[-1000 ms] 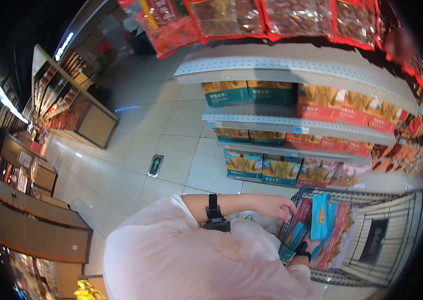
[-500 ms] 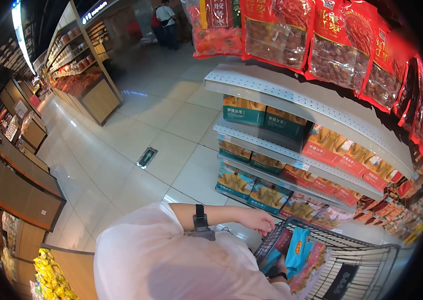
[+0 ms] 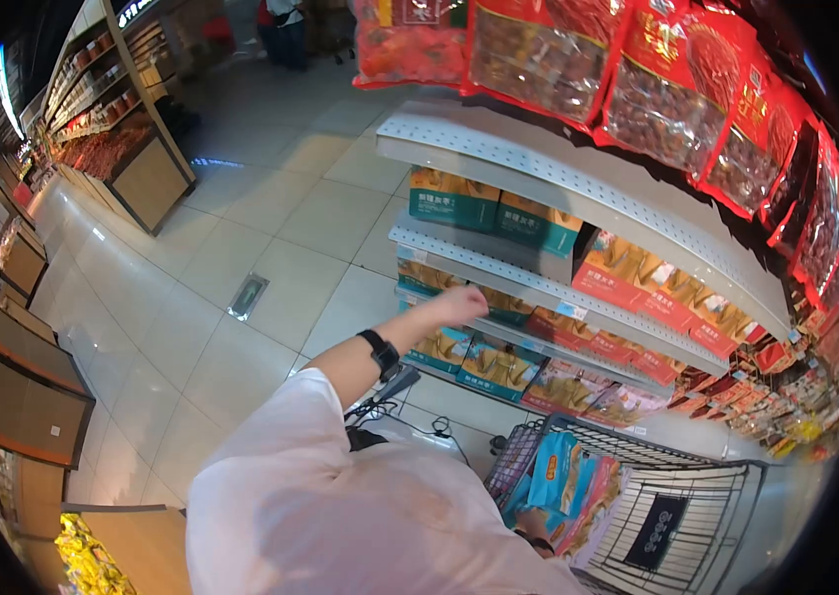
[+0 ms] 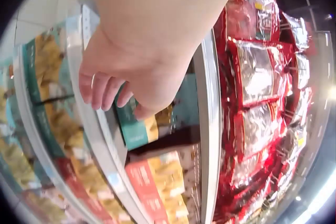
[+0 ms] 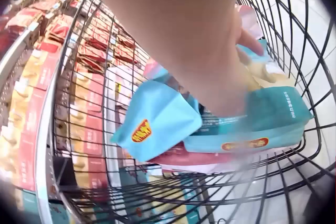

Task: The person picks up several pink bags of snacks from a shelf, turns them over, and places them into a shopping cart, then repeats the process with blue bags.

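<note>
My left hand [image 3: 461,304] reaches to the middle shelf of the display. In the left wrist view its fingers, one with a ring, hang loosely bent over a teal box [image 4: 135,132], with nothing held. Down in the shopping cart [image 5: 53,108] is my right hand [image 3: 532,520], beside a light blue bag [image 3: 556,471] with a red and yellow label. A second teal and blue bag [image 5: 262,116] and a pink package [image 3: 593,506] lie around it. The forearm hides most of the right hand in the right wrist view, so I cannot tell its grip.
Shelf edges [image 3: 578,307] cross above and below the left hand. Red bags [image 3: 672,89] hang over the top shelf, and red boxes [image 3: 637,283] stand beside the teal ones. A wooden stand [image 3: 147,178] is across the tiled floor. Two people are far back.
My left hand has moved from over the cart's near end up and out to the shelf. The right hand remains in the cart by the blue bag. The head view has shifted.
</note>
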Demonstrator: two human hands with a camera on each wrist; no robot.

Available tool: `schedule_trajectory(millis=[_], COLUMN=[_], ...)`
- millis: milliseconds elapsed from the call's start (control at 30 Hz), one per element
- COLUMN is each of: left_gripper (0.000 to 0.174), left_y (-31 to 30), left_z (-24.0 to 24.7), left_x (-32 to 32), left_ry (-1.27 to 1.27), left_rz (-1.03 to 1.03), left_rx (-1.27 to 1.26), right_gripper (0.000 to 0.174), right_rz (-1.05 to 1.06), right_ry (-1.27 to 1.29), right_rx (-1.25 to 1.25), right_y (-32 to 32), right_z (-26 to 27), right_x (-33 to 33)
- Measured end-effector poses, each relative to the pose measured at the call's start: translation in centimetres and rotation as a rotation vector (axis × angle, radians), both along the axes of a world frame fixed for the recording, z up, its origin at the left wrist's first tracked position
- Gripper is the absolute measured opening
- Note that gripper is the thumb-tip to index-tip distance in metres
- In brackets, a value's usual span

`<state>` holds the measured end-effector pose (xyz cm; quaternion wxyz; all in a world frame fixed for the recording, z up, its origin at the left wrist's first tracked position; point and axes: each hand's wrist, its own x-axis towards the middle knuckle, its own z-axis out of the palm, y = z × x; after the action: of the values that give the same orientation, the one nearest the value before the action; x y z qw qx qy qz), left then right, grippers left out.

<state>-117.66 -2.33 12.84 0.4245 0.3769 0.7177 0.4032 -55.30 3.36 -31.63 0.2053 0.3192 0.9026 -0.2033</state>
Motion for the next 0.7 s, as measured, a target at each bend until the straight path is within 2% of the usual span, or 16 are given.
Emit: schedule_trajectory(millis=[33, 100, 133, 167, 200, 233, 267, 333, 367, 467, 500, 533, 567, 600, 633, 700], left_gripper=[0.035, 0.042, 0.047, 0.047, 0.050, 0.053, 0.053, 0.057, 0.057, 0.063, 0.062, 0.062, 0.062, 0.056, 0.050, 0.044], left_y=[0.5, 2.0, 2.4, 2.7, 2.8, 3.1, 3.3, 4.2, 4.7, 5.7, 6.1, 6.3, 6.3, 6.3, 6.3, 7.3], left_z=[-1.5, -4.6, -5.1, -4.8, -4.3, -4.1, -3.9, -3.5, -3.7, -5.1, -5.1, -5.1, -4.8, -4.3, -3.9, -6.7], left_x=[-3.1, -9.6, -12.1, -14.1, -16.1, -17.6, -18.8, -21.2, -22.5, -24.8, -25.2, -25.7, -26.0, -26.4, -26.7, -29.0], left_ry=[0.023, 0.144, 0.238, 0.243, 0.350, 0.450, 0.451, 0.482, 0.483, 0.386, 0.522, 0.659, 0.662, 0.525, 0.391, 0.300], left_rz=[0.104, 0.307, 0.412, 0.394, 0.562, 0.731, 0.707, 0.841, 0.816, 0.647, 0.645, 0.645, 0.626, 0.706, 0.791, 0.726], left_rx=[0.069, 0.167, 0.198, 0.222, 0.229, 0.229, 0.236, 0.397, 0.396, 0.469, 0.364, 0.261, 0.259, 0.282, 0.312, 0.383], right_gripper=[0.039, 0.036, 0.037, 0.039, 0.037, 0.034, 0.031, 0.024, 0.022, 0.020, 0.018, 0.018, 0.017, 0.017, 0.015, 0.013], right_rz=[-0.286, -0.958, -1.049, -1.100, -1.144, -0.945, -0.928, -0.895, -0.882, -0.923, -0.906, -0.931, -0.841, -0.749, -0.753, -0.631], right_ry=[-0.126, -0.383, -0.082, 0.219, 0.279, 0.056, 0.139, 0.307, 0.388, 0.856, 0.974, 0.972, 0.981, 0.993, 0.971, 0.982], right_rx=[-0.225, -0.472, -0.506, -0.567, -0.360, -0.293, -0.151, 0.114, 0.234, 0.245, 0.234, 0.235, 0.197, 0.158, 0.179, 0.226], right_y=[-0.4, -2.5, -2.7, -3.1, -2.9, -1.4, -1.5, -2.0, -2.5, -5.1, -5.9, -6.9, -7.9, -8.7, -9.5, -10.7], right_z=[4.7, 22.2, 21.5, 21.5, 21.9, 21.4, 22.4, 28.3, 31.1, 38.1, 40.1, 42.2, 44.3, 45.6, 46.2, 47.0], right_x=[-1.6, -8.8, -7.1, -5.8, -6.8, -5.9, -6.4, -10.5, -12.9, -21.6, -24.8, -27.3, -29.6, -31.8, -33.4, -36.1])
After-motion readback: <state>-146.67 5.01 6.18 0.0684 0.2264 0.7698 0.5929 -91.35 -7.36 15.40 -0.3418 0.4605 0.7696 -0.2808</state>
